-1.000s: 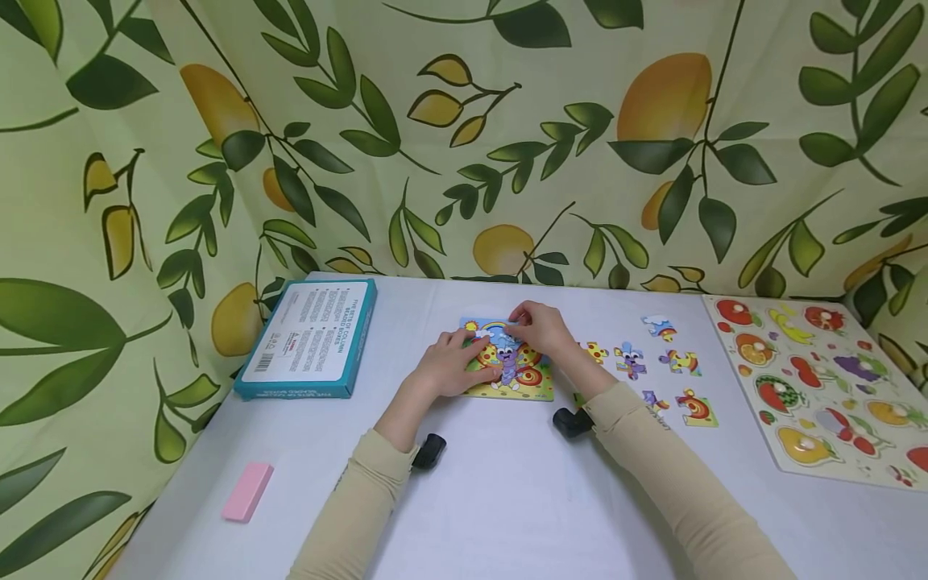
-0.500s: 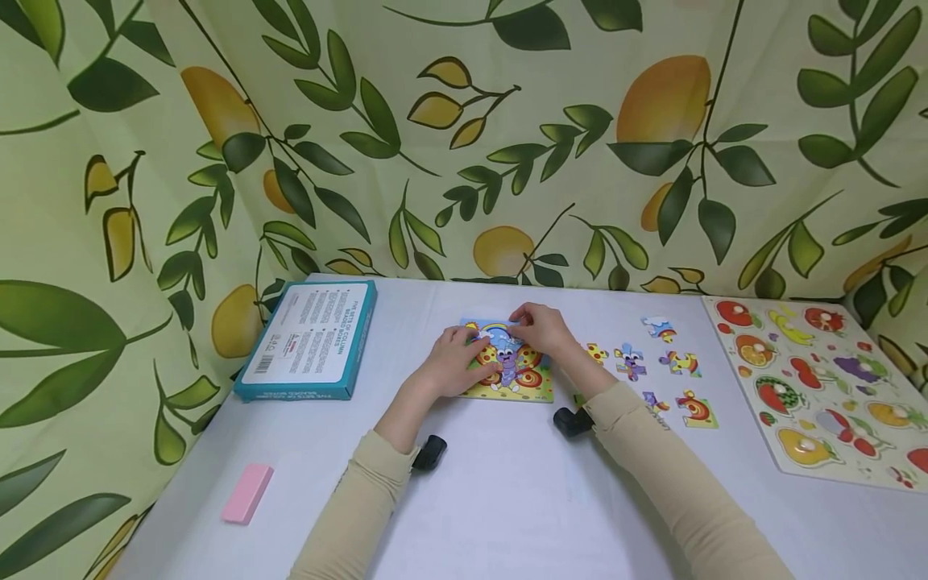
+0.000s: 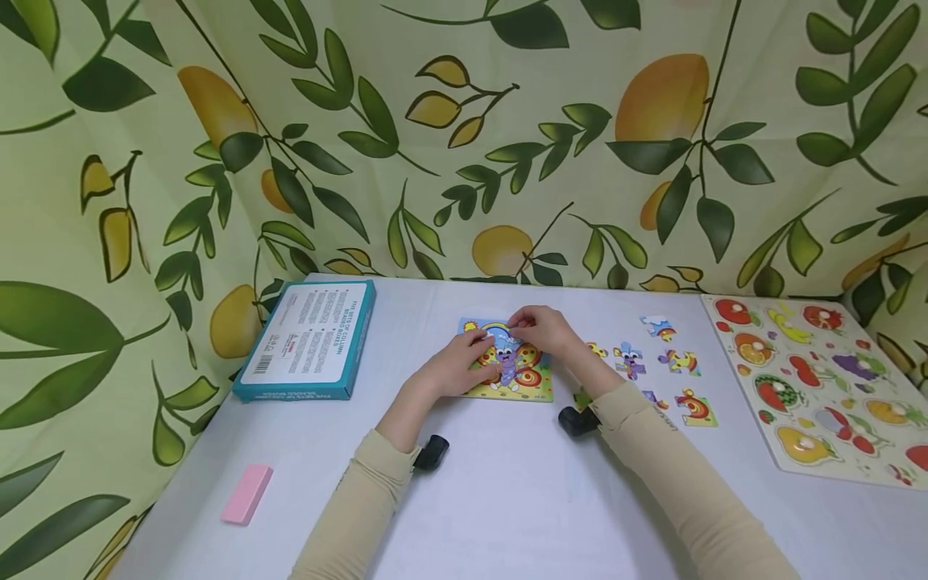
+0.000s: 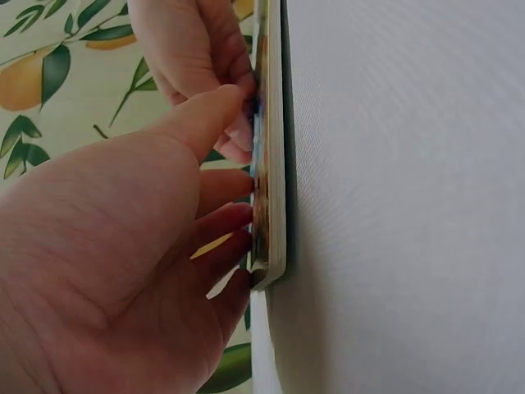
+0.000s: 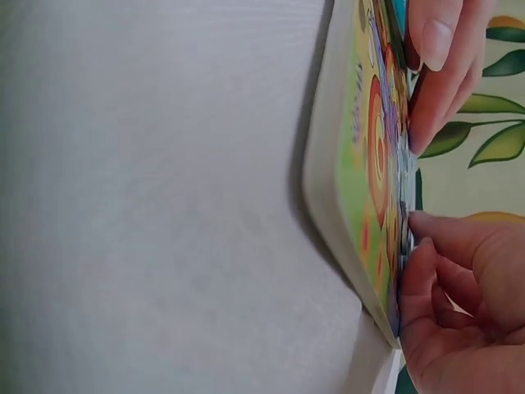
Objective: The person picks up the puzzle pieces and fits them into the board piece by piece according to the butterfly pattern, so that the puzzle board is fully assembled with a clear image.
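Observation:
A square jigsaw puzzle board (image 3: 515,391) with a purple cartoon butterfly on it lies flat on the white table. My left hand (image 3: 458,364) rests its fingertips on the board's left side, fingers extended, as the left wrist view shows along the board's edge (image 4: 276,197). At the upper right of the board, my right hand (image 3: 548,331) pinches with thumb and forefinger at a puzzle piece, which is mostly hidden by the fingertips. In the right wrist view the right hand's fingers (image 5: 420,283) are low against the board's printed face.
Several loose puzzle pieces (image 3: 629,361) lie right of the board, some partly behind the right arm. Farther right is a fruit peg board (image 3: 812,407). A teal-edged box (image 3: 308,330) stands at the back left, and a pink block (image 3: 247,494) lies nearer on the left.
My left hand has shifted slightly right, uncovering the sun printed at the board's upper left corner. The right hand stays at nearly the same place, pinching.

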{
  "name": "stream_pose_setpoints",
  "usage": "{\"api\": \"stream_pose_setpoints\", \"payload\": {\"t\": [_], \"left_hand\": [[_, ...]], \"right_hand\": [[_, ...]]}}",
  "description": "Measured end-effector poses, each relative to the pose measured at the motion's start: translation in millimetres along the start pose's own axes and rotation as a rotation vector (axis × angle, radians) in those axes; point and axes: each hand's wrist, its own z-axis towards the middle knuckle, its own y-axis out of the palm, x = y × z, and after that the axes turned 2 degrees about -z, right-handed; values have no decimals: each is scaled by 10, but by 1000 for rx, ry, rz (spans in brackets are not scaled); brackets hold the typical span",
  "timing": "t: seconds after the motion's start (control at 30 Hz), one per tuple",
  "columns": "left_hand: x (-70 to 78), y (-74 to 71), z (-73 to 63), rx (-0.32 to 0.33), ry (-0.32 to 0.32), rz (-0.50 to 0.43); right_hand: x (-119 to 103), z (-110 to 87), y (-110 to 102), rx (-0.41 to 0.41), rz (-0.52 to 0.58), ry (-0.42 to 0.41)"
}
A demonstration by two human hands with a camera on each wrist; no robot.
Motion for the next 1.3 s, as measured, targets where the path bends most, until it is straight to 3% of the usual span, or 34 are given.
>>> {"api": "stream_pose_setpoints", "payload": {"t": [0.33,0.7,0.87,1.0,1.17,1.3], "left_hand": [[31,-6,-10,7,-13,-14],[39,2,-4,-17,11,-8],[40,-6,-7,-19,9,-10],[42,-9,-21,-15,-11,-16],[56,-13,-28,-15,-22,2],[68,-12,-23,-25,-17,-1]], "right_hand": [[-10,-23,-82,-115,-23,-6],[29,-97,-99,-77,-58,-79],[154,-191,-319,10,-24,-73],[393,-310,-633,119,-11,7],[796,-517,-992,240,-78,89],[1075,-662,-1175,285,-106,222]]}}
